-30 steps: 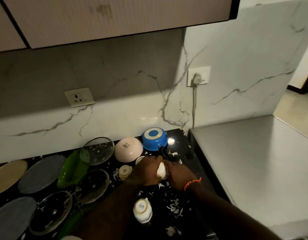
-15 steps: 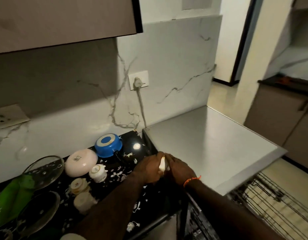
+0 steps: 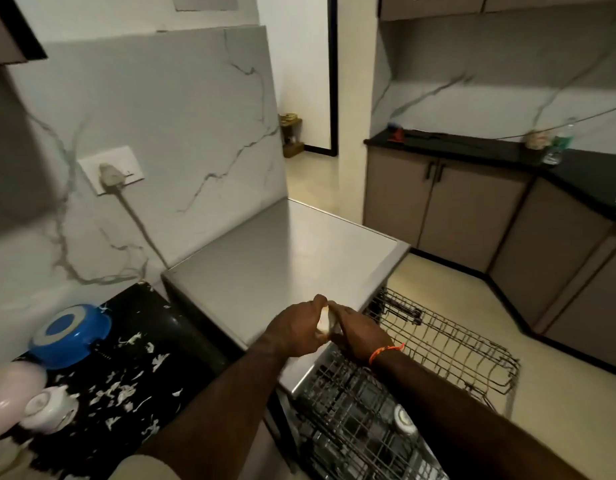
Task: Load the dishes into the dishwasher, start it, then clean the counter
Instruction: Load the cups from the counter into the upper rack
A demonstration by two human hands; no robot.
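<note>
Marble-veined wall panels back a black tabletop strewn with white scraps at 8 o'clock; a steel-topped dishwasher stands just beside it at the centre, its plug seated in a wall socket at 10 o'clock; the upper rack is drawn out toward 4 o'clock over the pale floor, and the lower rack shows beneath it at 5 o'clock with a small white dish lying in it. Just below the middle, over the dishwasher's front edge, the left hand and the right hand meet around a small white cup; the fingers of both hands curl round it and hide most of it; an orange band circles the right wrist. On the tabletop at 8 o'clock sits an upturned blue bowl; near it, toward the left edge, a pink bowl also lies upside down, touching a small white cup with a handle. At 2 o'clock, brown cabinets carry a second dark counter with a clear bottle on it.
</note>
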